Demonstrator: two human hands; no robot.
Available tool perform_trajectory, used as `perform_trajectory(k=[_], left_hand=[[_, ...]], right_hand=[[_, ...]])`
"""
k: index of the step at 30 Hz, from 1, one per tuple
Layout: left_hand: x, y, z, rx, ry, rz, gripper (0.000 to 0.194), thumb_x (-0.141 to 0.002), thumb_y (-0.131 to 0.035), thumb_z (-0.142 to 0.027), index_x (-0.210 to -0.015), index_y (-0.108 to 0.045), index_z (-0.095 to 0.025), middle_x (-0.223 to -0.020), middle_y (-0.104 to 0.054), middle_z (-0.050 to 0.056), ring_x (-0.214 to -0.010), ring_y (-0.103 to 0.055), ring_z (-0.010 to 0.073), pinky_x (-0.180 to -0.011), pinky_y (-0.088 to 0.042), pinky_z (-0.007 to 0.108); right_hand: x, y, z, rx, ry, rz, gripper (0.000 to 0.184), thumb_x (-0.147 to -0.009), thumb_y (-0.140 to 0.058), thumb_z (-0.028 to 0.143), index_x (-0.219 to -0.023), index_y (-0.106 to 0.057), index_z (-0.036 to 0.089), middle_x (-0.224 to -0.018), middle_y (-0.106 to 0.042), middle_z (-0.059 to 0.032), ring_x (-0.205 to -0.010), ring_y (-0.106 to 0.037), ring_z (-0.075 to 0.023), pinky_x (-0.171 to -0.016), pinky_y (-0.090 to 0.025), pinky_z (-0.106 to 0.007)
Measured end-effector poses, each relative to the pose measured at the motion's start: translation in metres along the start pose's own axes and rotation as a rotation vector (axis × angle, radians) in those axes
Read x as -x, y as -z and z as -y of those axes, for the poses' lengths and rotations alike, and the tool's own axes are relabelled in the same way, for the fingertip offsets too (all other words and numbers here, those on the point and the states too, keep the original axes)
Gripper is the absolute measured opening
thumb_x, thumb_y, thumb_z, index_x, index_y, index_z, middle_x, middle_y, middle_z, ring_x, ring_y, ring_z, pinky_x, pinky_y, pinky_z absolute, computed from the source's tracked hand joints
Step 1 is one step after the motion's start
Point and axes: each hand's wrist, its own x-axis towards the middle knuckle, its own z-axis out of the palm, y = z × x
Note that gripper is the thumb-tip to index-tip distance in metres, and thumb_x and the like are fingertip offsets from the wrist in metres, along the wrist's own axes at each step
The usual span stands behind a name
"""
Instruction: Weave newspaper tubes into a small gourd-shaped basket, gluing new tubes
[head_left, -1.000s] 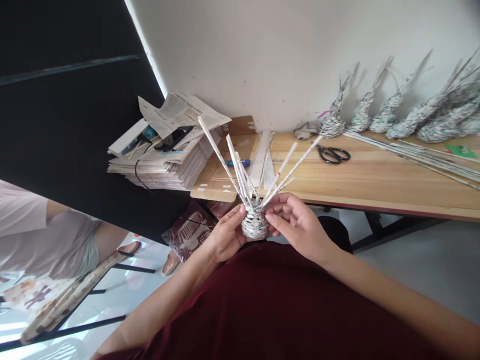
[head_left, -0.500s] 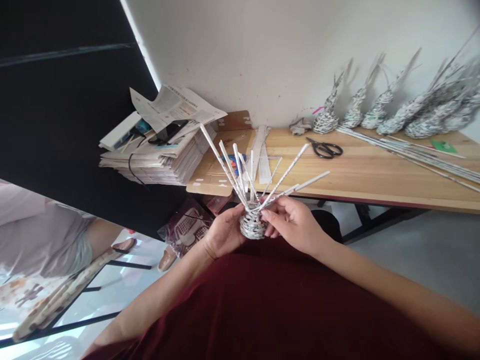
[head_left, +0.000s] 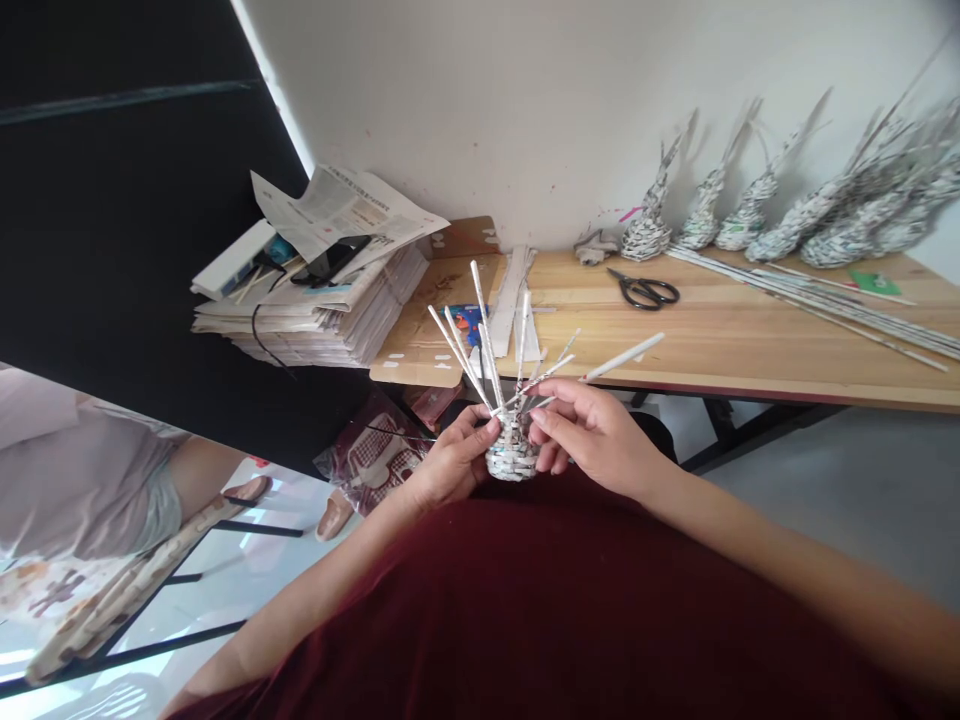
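Note:
A small woven paper base (head_left: pixel 511 458) sits between both my hands, above my dark red lap. Several rolled paper sticks (head_left: pixel 484 345) fan upward out of it. My left hand (head_left: pixel 448 466) cups the base from the left, thumb and fingers pressed on its side. My right hand (head_left: pixel 592 437) is closed round the right side, pinching one long paper stick (head_left: pixel 621 357) that points right over the table edge.
A wooden table (head_left: pixel 720 340) carries black scissors (head_left: pixel 643 290), a row of woven paper cones (head_left: pixel 757 215), long paper sticks (head_left: pixel 840 310), a blue tool (head_left: pixel 466 318) and a newspaper stack (head_left: pixel 322 300). Another person's legs (head_left: pixel 112 490) are at the left.
The woven base has turned in my hands and the sticks now stand more upright. My right hand has bent one long stick down toward the right.

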Motion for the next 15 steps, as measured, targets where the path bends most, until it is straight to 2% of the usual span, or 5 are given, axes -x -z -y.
perform_trajectory(k=[4,10,15], left_hand=[[0.0006,0.0024,0.0072,-0.047,-0.037,0.041,0.05,-0.074,-0.089,-0.034,-0.102,-0.051,-0.02,-0.083,-0.07,0.0,-0.073,-0.07,0.0175,-0.073,-0.054,0.032],[0.0002,0.005,0.0113,-0.145,-0.142,0.161,0.041,-0.085,-0.08,-0.035,-0.105,-0.046,-0.023,-0.081,-0.071,-0.001,-0.068,-0.067,0.015,-0.068,-0.052,0.028],[0.0014,0.0054,0.0108,-0.199,-0.211,0.168,0.036,-0.087,-0.079,-0.036,-0.099,-0.049,-0.021,-0.082,-0.069,-0.001,-0.068,-0.064,0.0114,-0.066,-0.049,0.024]], right_hand=[[0.0069,0.0037,-0.002,0.044,-0.003,-0.026,0.032,-0.093,-0.064,0.039,-0.117,-0.058,0.019,-0.072,-0.065,0.0029,-0.052,-0.069,-0.013,-0.046,-0.054,-0.021],[0.0115,0.0059,-0.0057,0.091,-0.014,-0.029,0.041,-0.094,-0.062,0.04,-0.128,-0.058,0.018,-0.071,-0.064,0.0032,-0.05,-0.068,-0.0132,-0.045,-0.053,-0.023],[0.0075,0.0033,-0.0062,0.087,-0.053,-0.007,0.045,-0.094,-0.063,0.042,-0.129,-0.055,0.016,-0.069,-0.064,0.0038,-0.05,-0.067,-0.0139,-0.044,-0.051,-0.023]])
